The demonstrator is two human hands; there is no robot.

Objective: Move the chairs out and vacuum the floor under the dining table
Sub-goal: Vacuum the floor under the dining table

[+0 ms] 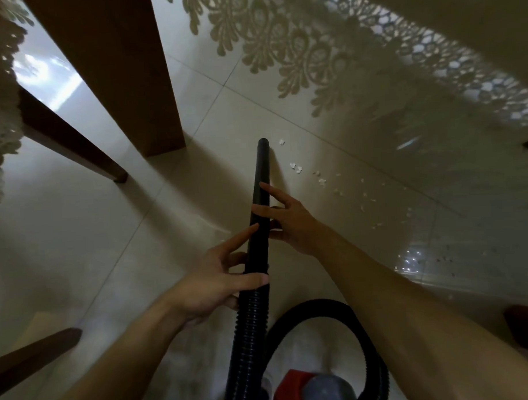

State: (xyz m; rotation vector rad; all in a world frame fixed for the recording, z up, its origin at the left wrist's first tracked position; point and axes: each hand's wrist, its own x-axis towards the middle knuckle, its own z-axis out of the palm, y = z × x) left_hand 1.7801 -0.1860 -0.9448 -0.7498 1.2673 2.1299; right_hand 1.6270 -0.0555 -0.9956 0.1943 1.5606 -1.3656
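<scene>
Black rigid plastic vacuum tube [260,182], centre frame, mouth lowered to the glossy cream tiled floor [78,236] beside scattered white crumbs [296,168] to draw them in; left hand [217,279] clasps its ribbed-hose joint, right hand [290,225] apparently wraps it further up-frame for steering, near the brown wooden table leg [117,70].

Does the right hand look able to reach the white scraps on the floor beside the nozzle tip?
Probably yes: only bare floor lies between the right hand and the white scraps, though that hand holds the vacuum tube.
</scene>
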